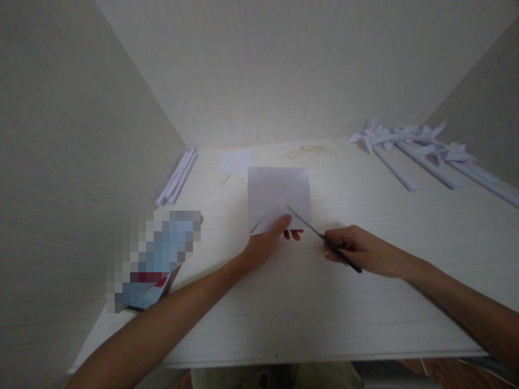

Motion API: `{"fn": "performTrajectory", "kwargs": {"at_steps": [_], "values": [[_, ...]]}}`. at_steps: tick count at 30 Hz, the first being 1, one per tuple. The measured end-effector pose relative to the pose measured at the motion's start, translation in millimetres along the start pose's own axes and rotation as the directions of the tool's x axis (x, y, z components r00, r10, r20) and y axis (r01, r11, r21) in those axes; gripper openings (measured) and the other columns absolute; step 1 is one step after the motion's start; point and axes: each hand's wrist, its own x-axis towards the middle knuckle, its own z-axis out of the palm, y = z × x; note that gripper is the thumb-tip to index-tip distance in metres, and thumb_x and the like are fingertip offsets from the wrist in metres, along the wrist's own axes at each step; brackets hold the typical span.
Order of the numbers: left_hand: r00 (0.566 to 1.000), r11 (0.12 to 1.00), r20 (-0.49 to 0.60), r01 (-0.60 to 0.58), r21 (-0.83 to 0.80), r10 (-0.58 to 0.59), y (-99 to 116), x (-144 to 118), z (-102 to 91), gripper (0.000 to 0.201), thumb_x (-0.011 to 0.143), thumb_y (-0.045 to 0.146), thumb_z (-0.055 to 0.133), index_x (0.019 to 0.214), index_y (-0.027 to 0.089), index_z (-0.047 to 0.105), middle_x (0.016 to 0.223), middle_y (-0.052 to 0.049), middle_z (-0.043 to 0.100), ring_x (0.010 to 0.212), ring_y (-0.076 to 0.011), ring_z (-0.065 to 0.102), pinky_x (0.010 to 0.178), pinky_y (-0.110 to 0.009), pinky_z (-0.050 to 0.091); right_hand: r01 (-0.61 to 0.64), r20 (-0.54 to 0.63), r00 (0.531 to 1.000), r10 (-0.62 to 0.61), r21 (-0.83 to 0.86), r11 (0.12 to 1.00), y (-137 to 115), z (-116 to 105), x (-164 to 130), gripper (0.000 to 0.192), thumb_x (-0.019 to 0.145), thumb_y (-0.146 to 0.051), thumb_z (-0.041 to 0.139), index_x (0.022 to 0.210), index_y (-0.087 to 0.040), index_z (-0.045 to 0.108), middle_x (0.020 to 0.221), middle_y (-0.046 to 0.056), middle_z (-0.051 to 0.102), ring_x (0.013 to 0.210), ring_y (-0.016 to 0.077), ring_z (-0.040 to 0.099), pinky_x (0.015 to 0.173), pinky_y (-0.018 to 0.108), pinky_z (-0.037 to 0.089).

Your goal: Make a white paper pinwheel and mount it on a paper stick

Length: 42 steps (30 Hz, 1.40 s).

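Observation:
My left hand (270, 243) grips a white paper square (278, 189) near its lower edge, thumb on top and fingertips showing beneath. Slits run inward from the square's corners. In my right hand (351, 246) is a pair of black-handled scissors (339, 252), seen edge-on. Their thin blades slant up to the left at the lower right part of the paper, the tip close to the middle. Whether the blades are parted cannot be made out.
Several paper pinwheels on rolled sticks (424, 156) lie at the back right. Rolled paper tubes (178, 175) rest by the left wall. Another paper sheet (235, 161) lies behind my left hand. A phone-like screen (162, 259), partly blurred, stands left of my forearm. Walls enclose the white table (259, 313).

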Motion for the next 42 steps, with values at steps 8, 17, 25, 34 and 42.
{"fn": "performTrajectory", "kwargs": {"at_steps": [8, 17, 25, 34, 42], "values": [[1.000, 0.999, -0.014, 0.026, 0.019, -0.026, 2.3, -0.7, -0.2, 0.037, 0.078, 0.038, 0.042, 0.057, 0.016, 0.063, 0.057, -0.004, 0.063, 0.054, -0.0130, 0.052, 0.059, -0.025, 0.043, -0.006, 0.002, 1.000, 0.006, 0.022, 1.000, -1.1, 0.4, 0.5, 0.033, 0.074, -0.045, 0.054, 0.061, -0.018, 0.040, 0.056, -0.005, 0.034, 0.051, 0.0077, 0.034, 0.044, 0.021, 0.027], [0.999, 0.999, -0.012, 0.043, -0.033, -0.043, 2.7, -1.2, -0.2, 0.035, 0.078, 0.034, 0.042, 0.056, 0.017, 0.062, 0.055, -0.002, 0.061, 0.053, -0.0126, 0.052, 0.061, -0.025, 0.043, -0.013, -0.012, 1.000, 0.013, 0.020, 1.000, -1.6, 1.0, 0.6, 0.034, 0.074, -0.044, 0.053, 0.059, -0.018, 0.038, 0.055, -0.006, 0.032, 0.049, 0.0069, 0.031, 0.043, 0.021, 0.024], [0.998, 0.998, -0.002, 0.056, -0.037, -0.056, 5.7, -0.7, -0.7, 0.035, 0.079, 0.034, 0.042, 0.055, 0.017, 0.062, 0.054, -0.001, 0.060, 0.053, -0.0122, 0.051, 0.061, -0.024, 0.042, 0.003, -0.015, 1.000, -0.004, -0.008, 1.000, -2.2, 0.6, -0.1, 0.030, 0.077, -0.039, 0.051, 0.060, -0.018, 0.039, 0.056, -0.005, 0.033, 0.050, 0.0075, 0.032, 0.045, 0.021, 0.025], [0.999, 0.998, 0.017, 0.048, -0.034, -0.047, 4.8, -0.8, -1.2, 0.035, 0.079, 0.032, 0.041, 0.055, 0.016, 0.061, 0.054, -0.001, 0.060, 0.053, -0.0115, 0.050, 0.060, -0.023, 0.042, 0.003, -0.029, 1.000, -0.003, -0.016, 1.000, -1.5, 0.5, 0.9, 0.030, 0.077, -0.037, 0.052, 0.058, -0.018, 0.038, 0.053, -0.006, 0.033, 0.048, 0.0067, 0.031, 0.043, 0.020, 0.024], [0.999, 0.999, -0.017, 0.041, 0.021, -0.041, 5.6, -1.2, 0.1, 0.036, 0.079, 0.033, 0.039, 0.056, 0.016, 0.061, 0.055, -0.002, 0.062, 0.054, -0.0122, 0.052, 0.061, -0.025, 0.042, 0.000, -0.034, 0.999, 0.000, -0.012, 1.000, -1.9, 0.3, 1.0, 0.029, 0.078, -0.036, 0.052, 0.059, -0.018, 0.038, 0.053, -0.006, 0.032, 0.048, 0.0066, 0.031, 0.043, 0.020, 0.024]]}}
